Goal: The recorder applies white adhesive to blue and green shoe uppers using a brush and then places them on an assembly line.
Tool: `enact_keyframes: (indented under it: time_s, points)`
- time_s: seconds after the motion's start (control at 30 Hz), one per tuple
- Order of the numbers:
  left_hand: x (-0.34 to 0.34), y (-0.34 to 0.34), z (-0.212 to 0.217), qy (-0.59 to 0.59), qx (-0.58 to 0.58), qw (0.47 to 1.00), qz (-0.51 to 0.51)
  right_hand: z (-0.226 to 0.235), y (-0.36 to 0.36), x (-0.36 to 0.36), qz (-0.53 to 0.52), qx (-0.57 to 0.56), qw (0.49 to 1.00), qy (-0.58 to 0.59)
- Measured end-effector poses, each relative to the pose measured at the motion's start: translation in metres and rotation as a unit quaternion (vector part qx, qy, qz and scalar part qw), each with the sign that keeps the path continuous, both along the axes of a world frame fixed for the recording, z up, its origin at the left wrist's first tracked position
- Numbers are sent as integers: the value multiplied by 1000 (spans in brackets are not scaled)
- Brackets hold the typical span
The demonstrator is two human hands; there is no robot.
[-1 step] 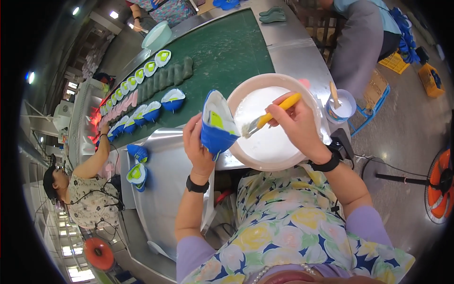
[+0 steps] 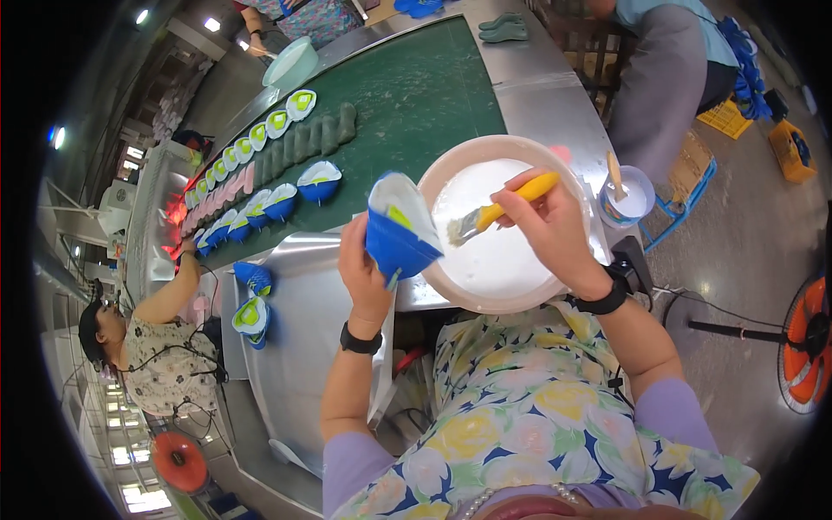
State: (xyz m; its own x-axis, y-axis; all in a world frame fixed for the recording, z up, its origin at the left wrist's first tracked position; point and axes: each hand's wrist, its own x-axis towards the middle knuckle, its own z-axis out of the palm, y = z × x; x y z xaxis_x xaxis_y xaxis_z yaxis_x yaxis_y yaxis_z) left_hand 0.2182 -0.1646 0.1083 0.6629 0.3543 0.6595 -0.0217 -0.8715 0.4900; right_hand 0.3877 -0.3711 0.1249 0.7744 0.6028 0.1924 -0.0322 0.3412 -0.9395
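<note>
My left hand (image 2: pixel 364 282) grips a blue shoe upper (image 2: pixel 400 247) with its opening turned toward the basin. White lining and a lime-green patch show inside the upper. In my right hand (image 2: pixel 555 230) is a paintbrush (image 2: pixel 520 201) with a yellow handle, pinched between thumb and fingers. Its bristles point left toward the upper, a small gap away from it, above the white liquid (image 2: pixel 485 269). A wide pale pink basin (image 2: pixel 446 169) holds that liquid and stands at the table's near edge, right of the upper.
Rows of blue uppers (image 2: pixel 319 182) and dark grey shoe forms (image 2: pixel 303 143) lie on the green belt (image 2: pixel 416 95). Two more uppers (image 2: pixel 251 316) rest on the metal tray (image 2: pixel 295 381). A tub with a brush (image 2: pixel 626 199) stands right. Co-workers are at left, top and upper right; an orange fan (image 2: pixel 810 338) stands far right.
The brush has shifted slightly right, its bristles a little farther from the rim of the upper. The upper has tilted slightly in my left hand.
</note>
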Motion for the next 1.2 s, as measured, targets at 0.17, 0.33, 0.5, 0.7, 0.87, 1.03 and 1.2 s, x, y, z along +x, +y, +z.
enact_keyframes:
  time_s: [0.17, 0.33, 0.5, 0.7, 0.87, 1.03, 1.2]
  points:
    - [-8, 4, -30, 67, -364, 928, -51, 6, -10, 11, 52, 9, 984, -171]
    - [3, -36, -21, 69, -892, 435, -97, 21, -2, 5, 120, 106, 903, -399]
    - [1, -46, -25, 81, -919, 350, -166, 17, 6, 6, 148, 80, 857, -487]
    - [-1, -40, -30, 44, -868, 463, -175, 13, -1, 13, 112, -84, 908, -394]
    - [-4, -36, -24, 48, -706, 694, -135, 19, -8, 22, 159, -168, 928, -292]
    - [7, -22, -14, 60, -770, 615, -161, 23, -15, 24, 80, -85, 942, -313]
    - [14, -27, -11, 40, -731, 667, -139, 21, -5, 27, 114, -24, 887, -447]
